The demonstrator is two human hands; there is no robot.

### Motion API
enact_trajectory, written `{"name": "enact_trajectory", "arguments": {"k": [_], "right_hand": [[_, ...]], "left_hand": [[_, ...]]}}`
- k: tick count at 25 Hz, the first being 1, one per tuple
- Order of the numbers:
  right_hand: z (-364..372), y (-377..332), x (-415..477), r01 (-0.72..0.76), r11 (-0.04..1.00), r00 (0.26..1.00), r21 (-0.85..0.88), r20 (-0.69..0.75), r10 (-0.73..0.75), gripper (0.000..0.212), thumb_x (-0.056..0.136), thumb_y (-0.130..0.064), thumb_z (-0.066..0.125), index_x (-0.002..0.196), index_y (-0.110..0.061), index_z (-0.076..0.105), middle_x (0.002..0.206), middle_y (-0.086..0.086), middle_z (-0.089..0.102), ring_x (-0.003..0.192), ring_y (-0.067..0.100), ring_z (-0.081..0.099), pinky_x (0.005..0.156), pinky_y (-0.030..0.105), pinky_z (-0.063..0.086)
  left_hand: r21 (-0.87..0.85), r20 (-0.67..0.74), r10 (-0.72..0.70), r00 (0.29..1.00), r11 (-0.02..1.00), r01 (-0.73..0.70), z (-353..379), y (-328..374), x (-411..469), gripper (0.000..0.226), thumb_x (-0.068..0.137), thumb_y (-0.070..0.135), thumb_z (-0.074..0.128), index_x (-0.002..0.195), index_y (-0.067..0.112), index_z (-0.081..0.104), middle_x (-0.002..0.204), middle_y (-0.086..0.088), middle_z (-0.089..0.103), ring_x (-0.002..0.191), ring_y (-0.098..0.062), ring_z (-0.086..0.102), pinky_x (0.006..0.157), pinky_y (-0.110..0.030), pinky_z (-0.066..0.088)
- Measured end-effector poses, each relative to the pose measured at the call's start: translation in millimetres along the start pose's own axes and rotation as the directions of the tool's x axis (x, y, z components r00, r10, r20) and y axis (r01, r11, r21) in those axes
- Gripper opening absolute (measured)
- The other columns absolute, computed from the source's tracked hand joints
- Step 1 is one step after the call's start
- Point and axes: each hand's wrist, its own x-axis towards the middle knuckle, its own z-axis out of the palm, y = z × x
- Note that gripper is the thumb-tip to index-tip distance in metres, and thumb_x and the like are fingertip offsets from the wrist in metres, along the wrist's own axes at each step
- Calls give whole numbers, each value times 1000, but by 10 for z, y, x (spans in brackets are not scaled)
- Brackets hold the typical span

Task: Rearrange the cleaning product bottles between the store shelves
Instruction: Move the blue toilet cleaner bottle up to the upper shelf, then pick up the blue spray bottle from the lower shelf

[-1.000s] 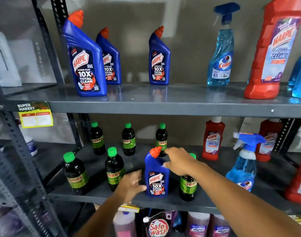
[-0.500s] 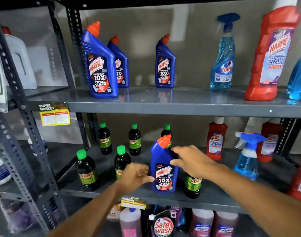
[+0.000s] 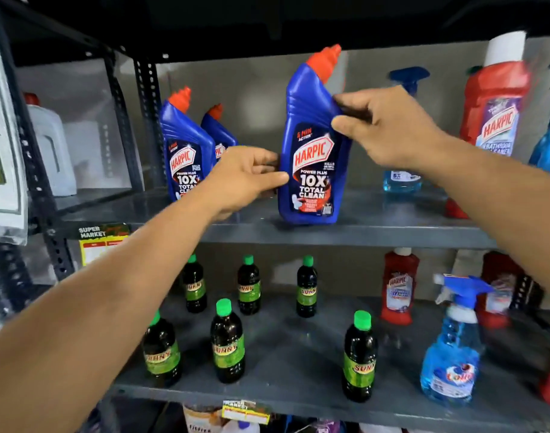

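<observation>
**Blue Harpic bottle held on the upper shelf**

A blue Harpic bottle was seen upright at the centre of the frame, its base on or just at the front part of the upper shelf; whether its full weight rested there could not be told. It was gripped from both sides. The left hand was pressed to its lower left edge, thumb in front and fingers curled behind. The right hand was closed on its right shoulder, below the orange cap, thumb and fingertips pinching the edge.

To the left on the same shelf, two more blue bottles were stood one behind the other, the rear one partly hidden by the front one and by the left hand. Right of centre, a blue spray bottle was largely covered by the right hand and forearm. At the upper right, a large red Harpic bottle was shown blurred. A white jug was set in the neighbouring bay at the upper left.

On the lower shelf, six dark green-capped bottles were spaced in two rows, well apart from one another. Red bottles were placed at the back right, and a second spray bottle at the front right. A yellow price tag was fixed to the upper shelf's left edge.
</observation>
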Motion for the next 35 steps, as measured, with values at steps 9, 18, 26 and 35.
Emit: {"name": "enact_trajectory", "arguments": {"k": [9,18,26,35], "right_hand": [[428,381,288,-208,976,978,67,-16,210,36,93,-24,55,129,-21,55,128,-1,64,116,11,56,91,13,31],[405,345,-822,193,981,971,3,-148,-190,29,86,-30,62,111,-16,67,103,2,71,94,10,62,87,23,47],[1301,1297,-2117,-298,943,724,-149,608,325,58,85,-38,62,138,-28,42,141,1,51,127,17,48,109,24,31],[1702,1296,-2245,-468,884,777,-7,473,415,38,87,-22,60,123,-33,59,123,-3,67,101,1,61,87,15,41]], "left_hand": [[-36,-152,-172,973,985,169,163,-403,398,35,90,-2,58,125,0,56,118,-17,69,107,-25,66,93,-38,56],[135,-357,-1,934,990,52,702,-766,-839,28,76,8,78,89,30,66,88,15,71,79,9,67,76,-10,52],[426,130,-535,835,790,440,2110,-2520,-1352,79,64,37,80,134,19,49,136,-1,59,127,-19,53,108,-35,42],[374,0,-494,869,806,459,2121,-2791,-1385,54,61,33,76,111,19,63,111,-2,75,99,-16,68,85,-27,52]]}}
